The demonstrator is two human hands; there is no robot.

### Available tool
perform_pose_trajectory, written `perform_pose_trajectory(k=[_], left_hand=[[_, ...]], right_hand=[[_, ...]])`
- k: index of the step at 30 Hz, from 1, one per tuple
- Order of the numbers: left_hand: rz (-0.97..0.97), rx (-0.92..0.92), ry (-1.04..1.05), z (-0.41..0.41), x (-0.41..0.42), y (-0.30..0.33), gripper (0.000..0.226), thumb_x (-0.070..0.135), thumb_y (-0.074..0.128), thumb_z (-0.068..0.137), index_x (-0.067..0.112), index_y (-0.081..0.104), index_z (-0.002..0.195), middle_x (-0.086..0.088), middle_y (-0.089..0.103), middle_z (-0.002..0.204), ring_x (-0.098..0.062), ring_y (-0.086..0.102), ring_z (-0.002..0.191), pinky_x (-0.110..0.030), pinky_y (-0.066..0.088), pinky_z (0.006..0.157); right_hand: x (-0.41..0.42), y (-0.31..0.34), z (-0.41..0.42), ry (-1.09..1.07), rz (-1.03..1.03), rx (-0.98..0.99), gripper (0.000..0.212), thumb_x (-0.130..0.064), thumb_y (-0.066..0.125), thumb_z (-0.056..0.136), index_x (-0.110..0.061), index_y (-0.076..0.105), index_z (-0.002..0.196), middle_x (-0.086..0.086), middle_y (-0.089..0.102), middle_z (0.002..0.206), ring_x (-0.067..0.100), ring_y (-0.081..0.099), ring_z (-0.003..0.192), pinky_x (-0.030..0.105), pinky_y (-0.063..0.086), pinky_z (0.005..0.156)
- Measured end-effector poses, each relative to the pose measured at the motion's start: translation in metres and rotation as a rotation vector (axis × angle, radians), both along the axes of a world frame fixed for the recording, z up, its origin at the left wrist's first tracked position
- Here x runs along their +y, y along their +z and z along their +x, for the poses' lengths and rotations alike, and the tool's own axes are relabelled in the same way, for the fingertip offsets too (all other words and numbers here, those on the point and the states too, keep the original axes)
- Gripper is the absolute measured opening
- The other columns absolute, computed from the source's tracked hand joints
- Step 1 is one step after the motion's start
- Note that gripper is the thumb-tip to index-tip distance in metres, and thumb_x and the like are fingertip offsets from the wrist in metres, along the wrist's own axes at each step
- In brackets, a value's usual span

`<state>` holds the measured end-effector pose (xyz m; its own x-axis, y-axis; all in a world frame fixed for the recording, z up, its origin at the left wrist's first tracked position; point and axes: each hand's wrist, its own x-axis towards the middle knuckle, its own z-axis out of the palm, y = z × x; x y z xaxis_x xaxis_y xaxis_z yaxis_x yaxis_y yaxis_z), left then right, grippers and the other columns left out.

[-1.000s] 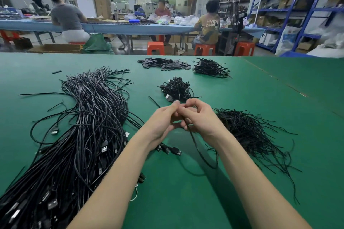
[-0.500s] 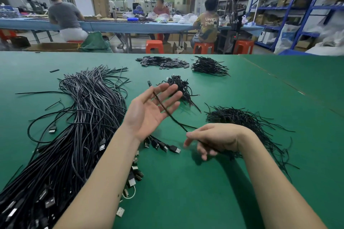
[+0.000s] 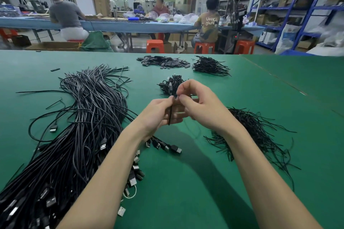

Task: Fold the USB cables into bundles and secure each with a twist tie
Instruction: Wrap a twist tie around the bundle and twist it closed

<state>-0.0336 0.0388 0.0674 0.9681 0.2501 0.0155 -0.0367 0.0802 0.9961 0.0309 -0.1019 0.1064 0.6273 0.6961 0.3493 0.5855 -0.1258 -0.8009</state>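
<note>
From the head camera, at the centre of the frame, the left hand [image 3: 160, 112] grips a folded black cable [image 3: 169, 115] upright in its curled fingers, while the right hand [image 3: 202, 107] pinches its top end, perhaps with a tie — too small to tell. To do this well, I judge the left should clamp the folds tight and even while the right winds. The loose cables [image 3: 74, 135] lie lower left, the ties [image 3: 256, 135] at right — finished bundles [image 3: 172, 85] sit just behind the hands.
</note>
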Motion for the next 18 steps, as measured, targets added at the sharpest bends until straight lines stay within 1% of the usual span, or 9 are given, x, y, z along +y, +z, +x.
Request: perform_pose_trajectory(k=[2,4,6,7,8,10,13,16,18], left_hand=[[-0.073,-0.055,0.032,0.000,0.001,0.001,0.042,0.026,0.033,0.109,0.003,0.067,0.109,-0.017,0.072,0.115,-0.023,0.071,0.088,-0.033,0.057,0.081],[-0.246,-0.115,0.022,-0.003,0.005,0.003,0.045,0.030,0.029,0.109,0.003,0.065,0.114,-0.017,0.070,0.121,-0.025,0.070,0.101,-0.031,0.059,0.081],[-0.370,-0.169,-0.062,-0.007,0.013,0.005,0.048,0.032,0.027,0.108,0.002,0.061,0.126,-0.017,0.067,0.127,-0.030,0.066,0.116,-0.034,0.058,0.089],[-0.397,-0.190,-0.102,-0.010,0.015,0.006,0.049,0.033,0.028,0.108,0.002,0.061,0.127,-0.017,0.066,0.129,-0.031,0.065,0.119,-0.035,0.057,0.090],[-0.408,-0.202,-0.132,-0.011,0.015,0.006,0.049,0.033,0.030,0.107,0.002,0.062,0.127,-0.017,0.065,0.130,-0.032,0.064,0.119,-0.035,0.057,0.089],[-0.405,-0.204,-0.160,-0.012,0.014,0.006,0.048,0.033,0.033,0.106,0.005,0.070,0.120,-0.017,0.066,0.129,-0.030,0.067,0.114,-0.033,0.057,0.085],[-0.369,-0.187,-0.196,-0.014,0.012,0.005,0.045,0.034,0.039,0.103,0.013,0.078,0.106,-0.012,0.073,0.115,-0.023,0.073,0.096,-0.030,0.058,0.079],[-0.253,-0.146,-0.234,-0.018,0.014,0.006,0.043,0.034,0.043,0.101,0.014,0.079,0.092,-0.010,0.076,0.094,-0.021,0.071,0.074,-0.028,0.057,0.072],[-0.037,-0.079,-0.265,-0.018,0.012,0.007,0.044,0.034,0.041,0.100,0.011,0.077,0.088,-0.015,0.076,0.089,-0.025,0.070,0.071,-0.029,0.056,0.071]], right_hand=[[-0.004,0.001,-0.001,0.208,-0.063,0.163,0.018,-0.003,0.050,0.101,-0.017,0.058,0.094,0.001,0.063,0.088,0.010,0.057,0.065,0.023,0.048,0.065],[-0.012,-0.006,0.005,0.419,-0.188,0.339,0.020,-0.002,0.050,0.101,-0.014,0.060,0.090,0.007,0.066,0.095,0.017,0.064,0.083,0.034,0.052,0.081],[-0.019,-0.021,0.014,0.512,-0.296,0.511,0.026,0.001,0.048,0.099,-0.014,0.061,0.083,0.010,0.068,0.097,0.027,0.061,0.101,0.050,0.048,0.096],[-0.021,-0.029,0.018,0.515,-0.326,0.587,0.029,0.005,0.046,0.097,-0.013,0.061,0.080,0.013,0.068,0.095,0.031,0.059,0.104,0.054,0.044,0.098],[-0.023,-0.036,0.022,0.508,-0.338,0.645,0.030,0.006,0.047,0.095,-0.013,0.062,0.077,0.015,0.068,0.093,0.033,0.057,0.103,0.052,0.042,0.098],[-0.024,-0.043,0.026,0.471,-0.339,0.667,0.022,0.000,0.055,0.089,-0.014,0.065,0.076,0.014,0.066,0.088,0.029,0.058,0.091,0.043,0.043,0.092],[-0.025,-0.041,0.028,0.363,-0.352,0.460,0.019,-0.006,0.060,0.084,-0.023,0.065,0.078,0.003,0.066,0.079,0.014,0.054,0.069,0.023,0.042,0.066],[-0.026,-0.038,0.035,0.180,-0.254,0.445,0.025,-0.001,0.064,0.089,-0.023,0.051,0.092,0.000,0.069,0.076,0.012,0.046,0.057,0.021,0.032,0.049],[-0.026,-0.034,0.036,0.064,-0.193,0.422,0.031,-0.002,0.067,0.087,-0.021,0.044,0.096,-0.002,0.070,0.072,0.011,0.043,0.054,0.021,0.030,0.047]])
